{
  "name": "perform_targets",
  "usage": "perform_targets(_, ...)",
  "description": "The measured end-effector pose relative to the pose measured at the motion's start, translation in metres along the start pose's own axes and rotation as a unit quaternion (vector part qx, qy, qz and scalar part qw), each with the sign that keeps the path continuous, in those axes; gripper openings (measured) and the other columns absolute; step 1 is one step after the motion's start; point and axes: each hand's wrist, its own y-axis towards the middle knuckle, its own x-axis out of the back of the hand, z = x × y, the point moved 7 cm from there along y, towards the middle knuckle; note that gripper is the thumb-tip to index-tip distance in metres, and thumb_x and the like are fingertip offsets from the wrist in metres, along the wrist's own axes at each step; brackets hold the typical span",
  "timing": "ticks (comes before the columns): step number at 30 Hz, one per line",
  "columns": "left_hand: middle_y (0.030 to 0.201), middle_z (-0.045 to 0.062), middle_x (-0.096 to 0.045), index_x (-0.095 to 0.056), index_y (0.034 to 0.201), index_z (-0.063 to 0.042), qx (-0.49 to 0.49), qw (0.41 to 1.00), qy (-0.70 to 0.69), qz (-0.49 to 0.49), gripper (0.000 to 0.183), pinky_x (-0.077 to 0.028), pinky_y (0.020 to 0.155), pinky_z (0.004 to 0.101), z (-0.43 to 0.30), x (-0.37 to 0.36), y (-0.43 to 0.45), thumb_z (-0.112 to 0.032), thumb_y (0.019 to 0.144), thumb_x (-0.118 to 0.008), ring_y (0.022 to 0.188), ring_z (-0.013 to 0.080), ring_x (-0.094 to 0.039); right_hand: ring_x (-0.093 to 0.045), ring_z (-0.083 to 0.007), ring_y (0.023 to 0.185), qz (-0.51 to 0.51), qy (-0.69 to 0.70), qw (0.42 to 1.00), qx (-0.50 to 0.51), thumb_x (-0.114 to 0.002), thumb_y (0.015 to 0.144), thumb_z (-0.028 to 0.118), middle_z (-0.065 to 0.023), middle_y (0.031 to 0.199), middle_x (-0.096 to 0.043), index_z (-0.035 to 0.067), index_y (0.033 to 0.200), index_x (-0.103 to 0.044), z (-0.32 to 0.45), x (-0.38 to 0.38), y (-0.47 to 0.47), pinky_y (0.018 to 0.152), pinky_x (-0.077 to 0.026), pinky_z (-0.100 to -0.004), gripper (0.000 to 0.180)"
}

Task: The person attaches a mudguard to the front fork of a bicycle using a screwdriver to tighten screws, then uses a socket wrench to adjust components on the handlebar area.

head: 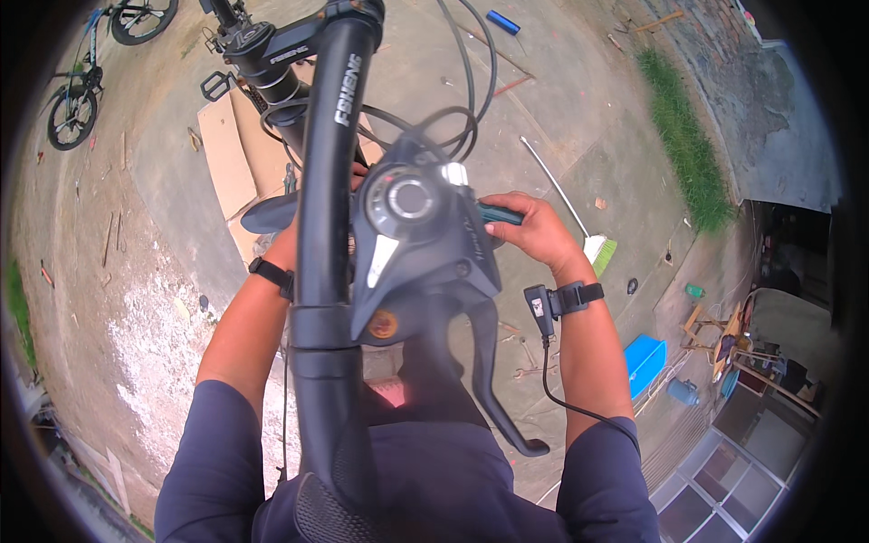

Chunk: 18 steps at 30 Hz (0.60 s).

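Note:
Close to the camera, a black bicycle handlebar [333,170] with a combined shifter and brake lever unit [428,224] covers the middle of the view. My right hand [533,220] grips the dark green handle of a tool [499,214], whose working end is hidden behind the shifter. Beyond the bar, my left hand [358,175] is mostly covered; only some fingers show, so what they hold is not visible. A dark, smooth, rounded part [271,212] juts out beside my left wrist. Black cables [468,81] loop above the shifter.
Flattened cardboard [227,153] lies under the bicycle, with a pliers-like tool [290,178] on it. A broom [597,251] and several wrenches [536,372] lie on the concrete to the right, near a blue bin [645,363]. Another bicycle [75,108] is at upper left.

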Motion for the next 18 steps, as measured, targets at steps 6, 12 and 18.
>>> perform_targets(6,0.111,0.011,-0.063,-0.068,0.101,-0.003,-0.086,0.979,0.185,0.006,0.017,-0.047,0.092,0.0408,-0.014,-0.002,-0.002,-0.011,0.086,-0.067,0.105,0.0286,-0.06,-0.063,-0.0193,0.101,0.026,0.0,1.0,0.018,-0.077,0.079,0.012,-0.0072,0.113,-0.064,0.006,0.117,-0.069,-0.018,-0.002,0.014,0.088,-0.05,-0.0314,0.039)
perform_targets(12,0.115,0.013,-0.061,-0.067,0.102,-0.003,-0.128,0.973,0.194,0.015,0.017,-0.046,0.093,0.0409,-0.004,-0.002,-0.01,-0.011,0.088,-0.066,0.107,0.0301,-0.058,-0.063,-0.0186,0.101,0.057,0.027,0.997,0.049,-0.076,0.079,0.015,-0.0078,0.11,-0.067,0.006,0.115,-0.07,-0.02,0.005,0.027,0.09,-0.049,-0.0312,0.038)
perform_targets(18,0.113,0.013,-0.06,-0.065,0.1,-0.003,-0.137,0.964,0.228,0.017,0.019,-0.047,0.092,0.0404,-0.019,0.002,-0.016,-0.011,0.083,-0.067,0.106,0.0312,-0.058,-0.064,-0.0132,0.085,-0.01,0.1,0.995,0.0,-0.078,0.079,0.022,-0.0041,0.097,-0.07,0.005,0.112,-0.07,-0.027,0.017,0.039,0.081,-0.051,-0.0287,0.039)
